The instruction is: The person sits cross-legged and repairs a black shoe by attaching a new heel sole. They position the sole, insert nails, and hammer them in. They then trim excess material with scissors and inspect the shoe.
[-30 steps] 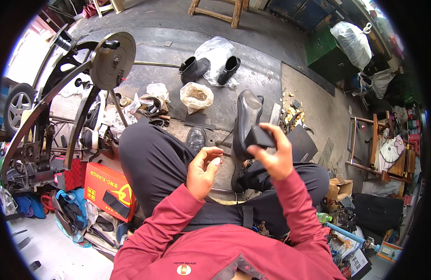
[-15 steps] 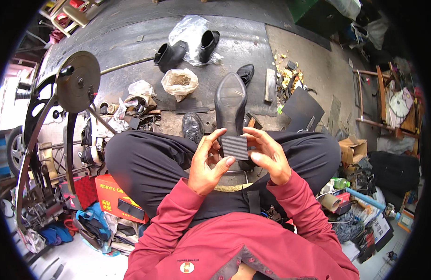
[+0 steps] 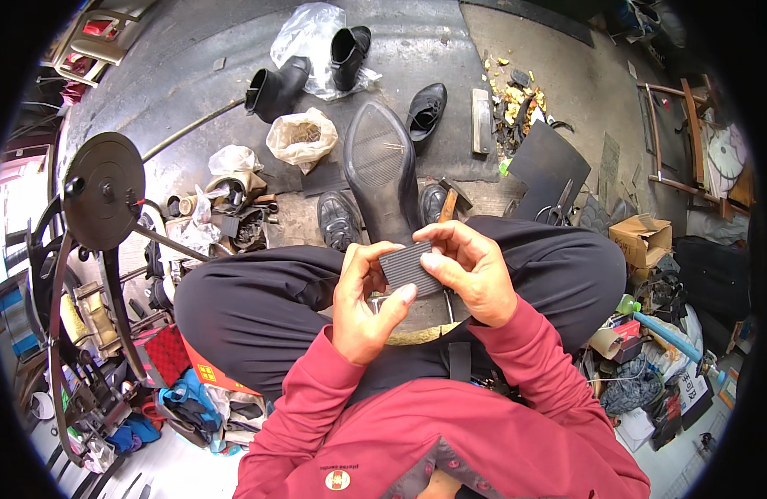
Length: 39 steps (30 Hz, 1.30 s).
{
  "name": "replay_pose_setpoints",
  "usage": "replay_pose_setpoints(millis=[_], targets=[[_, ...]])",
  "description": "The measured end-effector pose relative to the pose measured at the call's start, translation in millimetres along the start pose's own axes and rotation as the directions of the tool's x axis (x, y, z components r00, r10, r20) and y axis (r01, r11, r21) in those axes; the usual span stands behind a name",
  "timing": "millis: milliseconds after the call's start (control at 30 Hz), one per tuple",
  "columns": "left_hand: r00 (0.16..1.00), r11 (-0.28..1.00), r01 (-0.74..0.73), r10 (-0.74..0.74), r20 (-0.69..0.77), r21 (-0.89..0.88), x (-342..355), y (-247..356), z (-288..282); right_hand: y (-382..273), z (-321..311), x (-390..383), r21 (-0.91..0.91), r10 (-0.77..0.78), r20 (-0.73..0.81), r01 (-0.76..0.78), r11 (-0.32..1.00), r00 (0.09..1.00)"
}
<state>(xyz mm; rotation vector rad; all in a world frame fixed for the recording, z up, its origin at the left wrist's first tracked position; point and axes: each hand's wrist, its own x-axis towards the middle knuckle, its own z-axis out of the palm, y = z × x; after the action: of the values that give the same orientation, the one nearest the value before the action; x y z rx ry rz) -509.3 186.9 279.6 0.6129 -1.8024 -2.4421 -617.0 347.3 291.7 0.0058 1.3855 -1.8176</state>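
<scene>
A small dark ribbed rubber piece (image 3: 405, 269) is tilted between my two hands above my lap. My left hand (image 3: 362, 308) holds its left and lower edge, thumb at the near corner and fingers along the side. My right hand (image 3: 476, 274) pinches the right side, thumb pressed on the ribbed face and fingers behind. Just beyond stands an upturned black shoe (image 3: 379, 179), its sole facing up and toe pointing away. What supports that shoe is partly hidden by my hands. A hammer (image 3: 449, 204) with a wooden handle lies right of it.
Black boots (image 3: 277, 90) stand on plastic (image 3: 308, 41) beyond a pale bag (image 3: 302, 137). A black shoe (image 3: 426, 111) lies farther ahead. Scissors (image 3: 556, 206) rest by a dark sheet (image 3: 549, 166) at right. A machine with a wheel (image 3: 105, 190) stands left; clutter flanks both knees.
The rubber piece has turned and tilted, and my right thumb now presses on its face. My view has shifted, so the upturned shoe appears farther left.
</scene>
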Motion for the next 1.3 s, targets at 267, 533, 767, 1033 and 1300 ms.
replay_pose_setpoints(millis=[267,533,767,1033,1300], targets=[[0.995,0.985,-0.054,0.066,-0.070,0.161,2.6,-8.7,-1.1,-6.9,-3.2,2.3,0.001,0.140,0.023,-0.141,0.990,0.990],[0.976,0.976,-0.192,0.201,-0.078,0.104,8.3,-24.4,-5.2,-2.0,-15.3,15.0,-0.112,0.004,0.140,0.012,0.994,0.990],[0.974,0.965,-0.208,0.219,-0.052,0.160,12.5,-22.4,-7.4,-6.7,-22.0,23.3,-0.217,-0.052,0.228,0.103,0.971,0.972],[0.964,0.926,-0.259,0.264,0.018,0.273,8.6,-20.9,-9.8,-19.3,-14.7,15.1,-0.230,0.040,0.155,-0.004,0.973,0.987],[0.974,0.924,-0.214,0.225,0.001,0.317,-0.7,-25.8,-7.7,-19.4,-10.1,6.0,-0.216,0.112,0.088,-0.091,0.972,0.990]])
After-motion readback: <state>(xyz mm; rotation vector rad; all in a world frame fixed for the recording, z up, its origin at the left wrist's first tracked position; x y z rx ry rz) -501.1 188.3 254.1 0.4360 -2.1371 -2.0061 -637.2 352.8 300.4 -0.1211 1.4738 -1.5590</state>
